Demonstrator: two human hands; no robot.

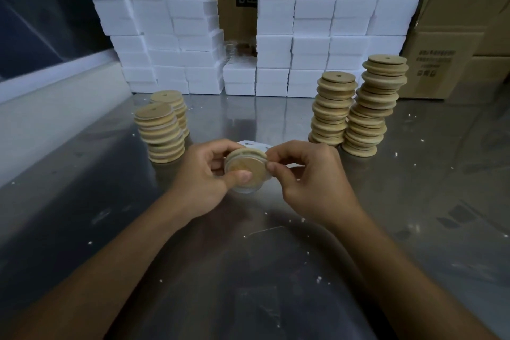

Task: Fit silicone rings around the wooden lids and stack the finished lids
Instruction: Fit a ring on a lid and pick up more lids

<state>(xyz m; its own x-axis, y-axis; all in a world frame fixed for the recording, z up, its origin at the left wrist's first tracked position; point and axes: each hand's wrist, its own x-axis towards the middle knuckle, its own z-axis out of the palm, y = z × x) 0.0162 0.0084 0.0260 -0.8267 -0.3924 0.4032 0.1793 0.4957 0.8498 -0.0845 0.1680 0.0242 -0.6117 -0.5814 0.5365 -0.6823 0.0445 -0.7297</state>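
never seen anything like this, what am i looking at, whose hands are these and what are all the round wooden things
There is no machine here: a person wears a camera on the head, so this single picture looks down at their own two bare hands. The left hand and right hand together hold one wooden lid, apparently working a pale silicone ring around its edge. The surface is a shiny metal table. On it stand two stacks of lids on the left and two taller stacks on the right. Behind are white boxes and cardboard cartons.
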